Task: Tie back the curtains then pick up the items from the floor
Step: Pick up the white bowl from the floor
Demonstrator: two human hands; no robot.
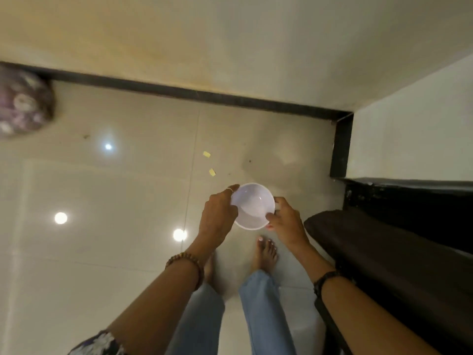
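- Centrally, both hands hold a white bowl [253,206] above the floor [102,252]: left hand [217,216] grips its left rim, right hand [284,221] pinches the right.
- Two yellow scraps [206,154] lie just beyond.

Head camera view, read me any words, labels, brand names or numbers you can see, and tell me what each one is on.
None can be read.
Round white plastic bowl, held by left hand and right hand: no lettering shows.
Two small yellow scraps on the glossy cream floor tiles: too small to tell.
Purple floral cloth bundle: pattern only, blurred.
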